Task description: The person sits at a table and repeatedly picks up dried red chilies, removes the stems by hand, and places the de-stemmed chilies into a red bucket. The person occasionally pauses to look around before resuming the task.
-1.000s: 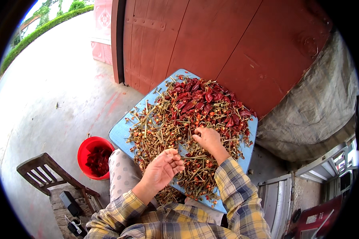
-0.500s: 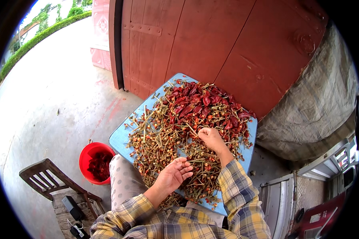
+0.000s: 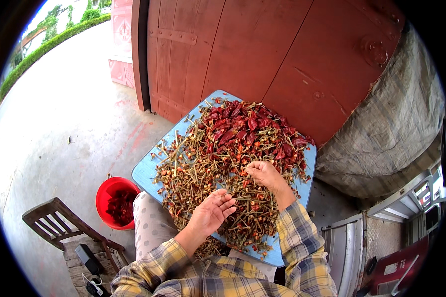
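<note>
A heap of dried red chili pieces (image 3: 243, 123), mixed with brown stems and caps (image 3: 183, 171), covers most of a light blue tabletop (image 3: 146, 171) before me. Over the near middle of the heap, my left hand (image 3: 213, 213) is turned palm up. Its fingers are loosely curled and apart, and I see nothing plainly held. To its right and a little farther off, my right hand (image 3: 267, 178) hovers over the stems. Its thumb and forefinger are pinched together at the tips; whatever they hold is too small to make out.
A red bucket (image 3: 101, 200) partly filled with dark red chili pieces stands left of my knee. Near it is a wooden chair (image 3: 59, 222) with dark devices (image 3: 90, 258) on it. Red wooden doors (image 3: 252, 49) rise behind the table, beside a grey covered bulk (image 3: 386, 119).
The whole view has shifted slightly. My left hand has risen a little toward the heap's middle, its fingers more curled. The right hand stays pinched, and the pale stem near its fingertips no longer shows.
</note>
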Tool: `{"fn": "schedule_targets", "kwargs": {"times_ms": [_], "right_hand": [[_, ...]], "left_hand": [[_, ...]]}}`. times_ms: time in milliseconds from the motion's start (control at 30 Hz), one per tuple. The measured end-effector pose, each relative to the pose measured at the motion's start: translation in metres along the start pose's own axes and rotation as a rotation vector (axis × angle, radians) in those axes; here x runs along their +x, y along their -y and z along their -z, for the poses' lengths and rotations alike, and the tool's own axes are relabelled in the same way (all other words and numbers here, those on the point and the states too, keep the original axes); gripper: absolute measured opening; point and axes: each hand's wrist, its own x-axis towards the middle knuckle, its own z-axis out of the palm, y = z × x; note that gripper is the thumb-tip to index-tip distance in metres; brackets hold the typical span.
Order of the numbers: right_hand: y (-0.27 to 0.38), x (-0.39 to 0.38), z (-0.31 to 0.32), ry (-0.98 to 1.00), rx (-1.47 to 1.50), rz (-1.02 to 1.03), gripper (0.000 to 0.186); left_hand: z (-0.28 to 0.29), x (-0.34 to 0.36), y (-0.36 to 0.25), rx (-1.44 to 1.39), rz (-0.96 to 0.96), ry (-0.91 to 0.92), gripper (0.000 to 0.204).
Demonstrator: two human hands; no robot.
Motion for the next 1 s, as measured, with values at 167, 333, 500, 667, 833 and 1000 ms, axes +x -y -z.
{"fn": "schedule_targets", "kwargs": {"times_ms": [167, 333, 500, 667, 833, 1000], "right_hand": [[0.004, -0.004, -0.009, 0.031, -0.263, 0.061, 0.023], [0.006, 0.005, -0.015, -0.153, -0.777, 0.161, 0.015], [0.010, 0.017, -0.028, -0.132, -1.061, 0.155, 0.021], [0.020, 0.019, -0.039, -0.026, -1.166, 0.091, 0.032], [0.010, 0.023, -0.037, -0.014, -1.148, 0.116, 0.025], [0.003, 0.023, -0.035, -0.100, -1.016, 0.195, 0.017]], "left_hand": [[0.008, -0.001, 0.002, -0.017, 0.004, -0.008, 0.025], [0.006, 0.000, 0.005, -0.025, 0.005, 0.007, 0.025], [0.007, -0.001, 0.004, 0.004, 0.008, -0.018, 0.024], [0.008, -0.001, 0.004, 0.014, -0.009, -0.015, 0.022], [0.007, 0.000, 0.006, 0.022, -0.005, -0.001, 0.022], [0.005, -0.002, 0.006, 0.006, 0.000, 0.005, 0.021]]}}
